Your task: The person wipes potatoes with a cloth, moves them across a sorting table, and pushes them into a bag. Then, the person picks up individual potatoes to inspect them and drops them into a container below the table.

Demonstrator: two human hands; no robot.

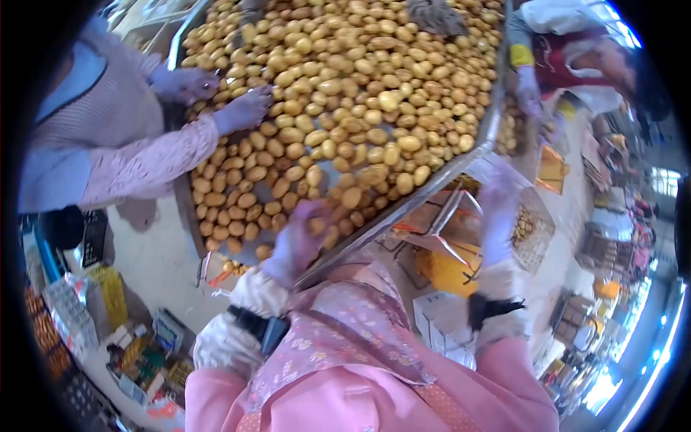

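Observation:
A metal-edged sorting table [403, 207] holds a heap of small yellow-brown oval fruits [345, 90]; their exact kind I cannot make out. My left hand [296, 241], in a thin purple glove, is at the near edge of the heap, its fingers curled round one fruit, somewhat blurred. My right hand [498, 198], gloved alike, is outside the table's right rim, above and beside a mesh-like container [533, 227] with small pieces inside. Motion smears its fingers, so I cannot see whether anything is in them.
At the left, a co-worker's gloved hands [241, 111] reach into the fruits. Another person [576, 54] works past the right rim. A yellow container [446, 270] and open cartons [439, 223] stand below the table. Crates and boxes [155, 345] sit on the floor.

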